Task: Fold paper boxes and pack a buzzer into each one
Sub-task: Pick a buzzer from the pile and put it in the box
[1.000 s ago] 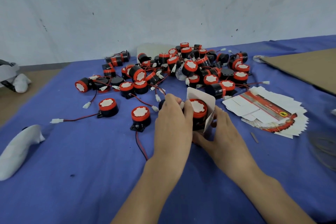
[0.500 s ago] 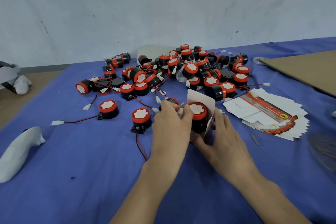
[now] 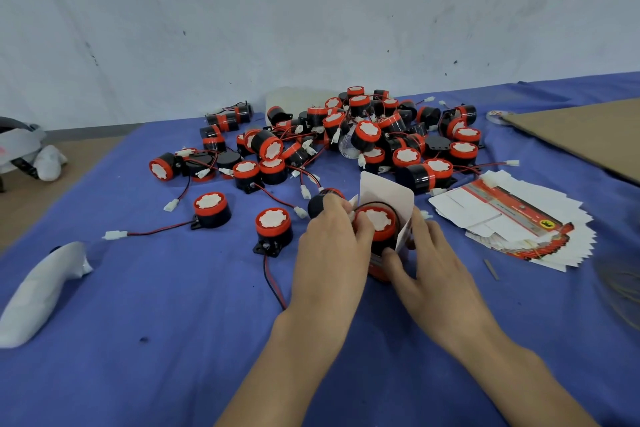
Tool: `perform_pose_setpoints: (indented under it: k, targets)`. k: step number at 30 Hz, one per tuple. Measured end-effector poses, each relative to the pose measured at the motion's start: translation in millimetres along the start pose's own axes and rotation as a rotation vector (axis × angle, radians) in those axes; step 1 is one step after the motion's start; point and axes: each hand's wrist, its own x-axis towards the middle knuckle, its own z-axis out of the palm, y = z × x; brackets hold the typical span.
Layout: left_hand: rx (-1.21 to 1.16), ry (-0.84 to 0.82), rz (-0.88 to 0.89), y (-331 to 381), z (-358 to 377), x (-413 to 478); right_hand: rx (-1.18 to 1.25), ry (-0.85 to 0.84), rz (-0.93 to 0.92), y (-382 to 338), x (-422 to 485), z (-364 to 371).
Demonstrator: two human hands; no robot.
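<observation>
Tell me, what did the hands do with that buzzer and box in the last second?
The buzzer has sunk a little deeper into the paper box, eased down by the left hand, which still grips it. The right hand still holds the box upright. Nothing was let go. The pile of buzzers and the stack of flat boxes lie as before.

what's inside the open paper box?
One buzzer, red cap and white sticker showing. Its lower body is hidden by the paper box, left hand and right hand.
</observation>
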Motion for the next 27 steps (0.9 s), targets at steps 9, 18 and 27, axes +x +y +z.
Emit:
perform_pose_setpoints:
  k: [9,18,27]
  targets:
    - [0.462,-0.082,0.233,-10,7,-3,0.062,-0.027,0.042,-2,1,-1]
    - [0.417,0.036,0.248,-7,2,-2,0.050,-0.026,0.054,3,3,-3]
    - [0.550,-0.040,0.257,-10,1,4,0.040,-0.041,0.005,3,3,-1]
